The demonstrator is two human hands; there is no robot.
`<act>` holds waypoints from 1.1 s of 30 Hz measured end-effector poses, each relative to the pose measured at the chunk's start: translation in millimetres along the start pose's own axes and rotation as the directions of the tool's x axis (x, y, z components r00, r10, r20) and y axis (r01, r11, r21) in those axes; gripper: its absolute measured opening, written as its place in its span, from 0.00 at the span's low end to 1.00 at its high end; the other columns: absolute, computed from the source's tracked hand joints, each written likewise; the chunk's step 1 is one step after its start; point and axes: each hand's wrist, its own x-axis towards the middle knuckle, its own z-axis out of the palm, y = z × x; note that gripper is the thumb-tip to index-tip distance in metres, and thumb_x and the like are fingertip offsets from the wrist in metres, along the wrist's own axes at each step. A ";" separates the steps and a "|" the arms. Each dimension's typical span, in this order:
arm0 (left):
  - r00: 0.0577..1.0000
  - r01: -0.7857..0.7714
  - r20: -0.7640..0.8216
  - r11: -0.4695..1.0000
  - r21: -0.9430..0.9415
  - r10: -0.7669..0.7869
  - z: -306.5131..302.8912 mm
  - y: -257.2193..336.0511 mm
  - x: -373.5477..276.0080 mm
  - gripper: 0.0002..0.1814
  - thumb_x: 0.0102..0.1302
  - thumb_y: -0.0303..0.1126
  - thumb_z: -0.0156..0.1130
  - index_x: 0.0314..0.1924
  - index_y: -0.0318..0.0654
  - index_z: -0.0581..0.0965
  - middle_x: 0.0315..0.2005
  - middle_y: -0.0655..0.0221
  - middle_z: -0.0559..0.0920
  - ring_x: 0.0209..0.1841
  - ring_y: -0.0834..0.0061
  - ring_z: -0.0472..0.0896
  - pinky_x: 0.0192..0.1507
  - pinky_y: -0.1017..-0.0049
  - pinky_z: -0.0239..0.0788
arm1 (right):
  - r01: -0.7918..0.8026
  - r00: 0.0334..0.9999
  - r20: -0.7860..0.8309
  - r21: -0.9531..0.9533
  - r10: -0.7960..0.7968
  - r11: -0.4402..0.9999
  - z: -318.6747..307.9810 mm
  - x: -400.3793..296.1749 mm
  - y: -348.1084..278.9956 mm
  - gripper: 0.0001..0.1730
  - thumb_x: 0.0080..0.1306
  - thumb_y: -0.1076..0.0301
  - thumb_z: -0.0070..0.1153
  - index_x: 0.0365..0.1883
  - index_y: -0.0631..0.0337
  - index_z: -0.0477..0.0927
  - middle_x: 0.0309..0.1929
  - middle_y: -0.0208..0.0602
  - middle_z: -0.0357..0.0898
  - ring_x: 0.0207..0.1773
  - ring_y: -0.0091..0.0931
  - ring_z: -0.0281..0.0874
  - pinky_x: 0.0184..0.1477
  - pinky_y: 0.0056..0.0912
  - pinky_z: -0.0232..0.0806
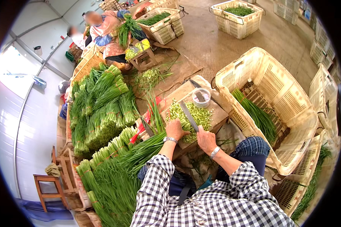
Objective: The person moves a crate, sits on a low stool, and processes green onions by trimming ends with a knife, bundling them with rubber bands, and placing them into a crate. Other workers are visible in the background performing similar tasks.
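Observation:
My left hand [176,131] presses a bunch of long green garlic chives [150,149] down on a low, board-topped work stand [219,117]. Their leaves trail back to the left under my forearm, and the pale cut ends lie toward my right hand. In my right hand [207,141] is a knife [189,115] with a long flat blade, pointing away from me beside the bunch. Chopped pale stem pieces [174,111] are heaped around the blade. A clear plastic tub [201,98] holding a dark flat piece stands just beyond them. Red ties [141,128] lie left of my left hand.
Banded chive bundles [102,113] are piled at left. A large plastic crate [289,93] at right holds one chive bunch [255,113]. Another person [108,37] handles greens near a small stool [143,58]. A further crate [237,21] stands on the floor.

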 end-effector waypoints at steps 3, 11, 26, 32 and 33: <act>0.992 -0.113 -0.035 0.984 0.137 0.119 17.7 -12.9 7.0 0.34 0.34 0.55 0.78 0.35 0.38 0.76 0.33 0.57 0.82 0.40 0.59 0.81 0.41 0.63 0.74 | 0.074 0.997 -0.036 -0.019 -0.075 0.997 -8.4 1.2 -6.6 0.09 0.63 0.69 0.50 0.39 0.61 0.67 0.13 0.41 0.73 0.17 0.38 0.75 0.18 0.41 0.65; 0.997 -0.081 0.025 0.986 0.143 0.079 16.2 -8.1 10.6 0.31 0.37 0.52 0.78 0.36 0.40 0.77 0.32 0.59 0.83 0.37 0.59 0.83 0.38 0.63 0.75 | 0.120 0.990 0.091 -0.191 -0.104 0.974 10.0 -3.4 2.0 0.07 0.63 0.73 0.45 0.39 0.61 0.64 0.11 0.38 0.72 0.15 0.35 0.75 0.17 0.35 0.65; 0.991 -0.066 -0.118 0.997 0.043 0.070 27.2 -2.9 10.1 0.21 0.40 0.41 0.73 0.33 0.40 0.78 0.33 0.58 0.81 0.38 0.56 0.79 0.42 0.59 0.69 | 0.080 0.964 0.265 -0.222 -0.019 0.972 44.3 40.0 7.5 0.03 0.61 0.75 0.44 0.34 0.64 0.67 0.21 0.47 0.78 0.27 0.39 0.81 0.26 0.39 0.71; 0.984 -0.086 -0.154 0.996 0.038 0.091 21.3 -7.3 6.6 0.19 0.41 0.38 0.74 0.32 0.41 0.77 0.30 0.59 0.83 0.37 0.57 0.82 0.39 0.60 0.72 | 0.081 0.945 0.328 -0.212 -0.007 0.974 41.3 40.5 3.4 0.06 0.60 0.75 0.45 0.35 0.65 0.67 0.23 0.51 0.79 0.30 0.41 0.82 0.29 0.42 0.71; 0.988 -0.078 -0.134 0.996 0.032 0.081 20.2 -7.8 6.0 0.20 0.40 0.39 0.75 0.32 0.41 0.77 0.31 0.59 0.83 0.37 0.57 0.82 0.39 0.60 0.72 | 0.085 0.939 0.344 -0.212 -0.008 0.974 37.4 34.1 4.8 0.06 0.60 0.75 0.45 0.35 0.65 0.67 0.23 0.51 0.79 0.30 0.41 0.82 0.29 0.42 0.71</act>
